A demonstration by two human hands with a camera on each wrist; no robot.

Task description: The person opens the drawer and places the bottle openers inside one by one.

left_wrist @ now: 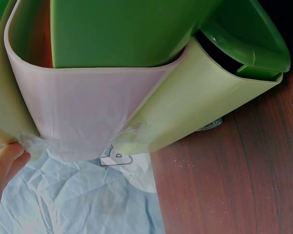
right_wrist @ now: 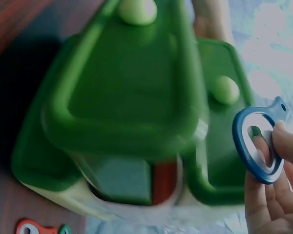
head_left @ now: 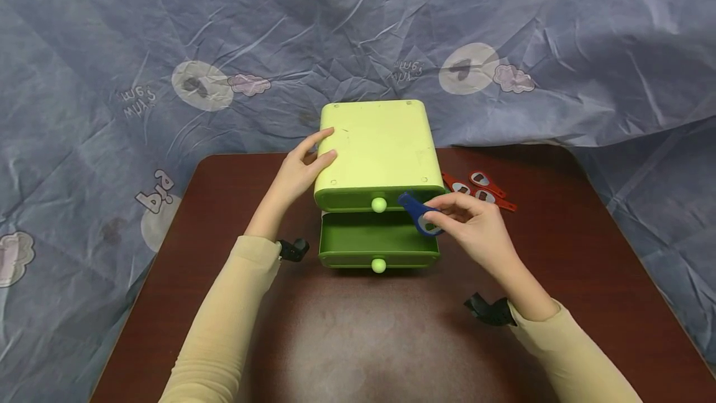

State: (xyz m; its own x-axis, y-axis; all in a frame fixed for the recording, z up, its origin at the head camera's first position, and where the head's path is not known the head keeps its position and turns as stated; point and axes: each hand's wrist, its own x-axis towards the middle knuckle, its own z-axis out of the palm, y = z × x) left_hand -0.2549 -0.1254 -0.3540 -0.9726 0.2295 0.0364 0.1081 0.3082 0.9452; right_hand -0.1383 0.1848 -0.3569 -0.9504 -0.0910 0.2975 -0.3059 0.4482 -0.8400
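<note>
My right hand (head_left: 472, 226) pinches a blue bottle opener (head_left: 415, 211) by its rounded metal end, with the narrow end pointing up and left. The opener is in front of the light green drawer cabinet (head_left: 380, 142), overlapping the upper drawer front and the pulled-out drawer (head_left: 379, 259) below. That drawer's visible inside is bare green. In the right wrist view the opener (right_wrist: 259, 141) shows thumb and fingers at its ring, beside the closed drawer's round knob (right_wrist: 225, 90). Against the cabinet's left top edge rests my left hand (head_left: 299, 170), fingers extended.
Several red bottle openers (head_left: 485, 183) lie on the dark wooden table (head_left: 537, 254), right of the cabinet. A grey-blue patterned cloth (head_left: 358, 30) hangs behind. Another drawer front (right_wrist: 44, 161), closed, shows beyond the pulled-out one in the right wrist view.
</note>
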